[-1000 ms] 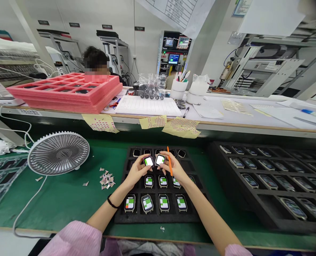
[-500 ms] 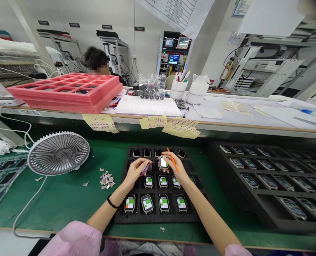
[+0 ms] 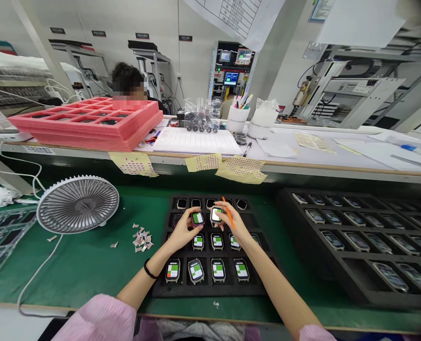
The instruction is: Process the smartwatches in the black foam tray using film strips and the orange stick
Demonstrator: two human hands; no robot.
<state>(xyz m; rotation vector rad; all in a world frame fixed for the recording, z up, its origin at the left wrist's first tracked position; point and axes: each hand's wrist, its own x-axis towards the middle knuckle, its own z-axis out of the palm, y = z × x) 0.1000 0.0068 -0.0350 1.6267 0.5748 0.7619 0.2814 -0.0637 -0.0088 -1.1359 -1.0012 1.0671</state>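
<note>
Over the black foam tray (image 3: 210,290), my left hand (image 3: 182,230) grips a smartwatch body (image 3: 197,218) with a purplish case, its lit green-and-white screen facing up. Beside it, my right hand (image 3: 236,225) holds a second, silver smartwatch body (image 3: 216,215) with a mostly white lit screen. An orange pen-like stick (image 3: 228,213) is also tucked between the fingers of that hand. In the tray's front rows lie several watches with green-and-white screens, such as one watch (image 3: 218,270). Dark-screened watches fill the back row, partly behind my hands.
A grey fan (image 3: 78,204) stands left, near a pile of small paper pieces (image 3: 142,239). At right is another black foam tray (image 3: 359,279) of watches. Pink foam trays (image 3: 89,137) sit on the shelf (image 3: 295,166) ahead, with a person behind them.
My left hand has turned its watch so the lit screen now faces up. The watch in my right hand has shifted slightly, and the fingers have moved over its screen edge.
</note>
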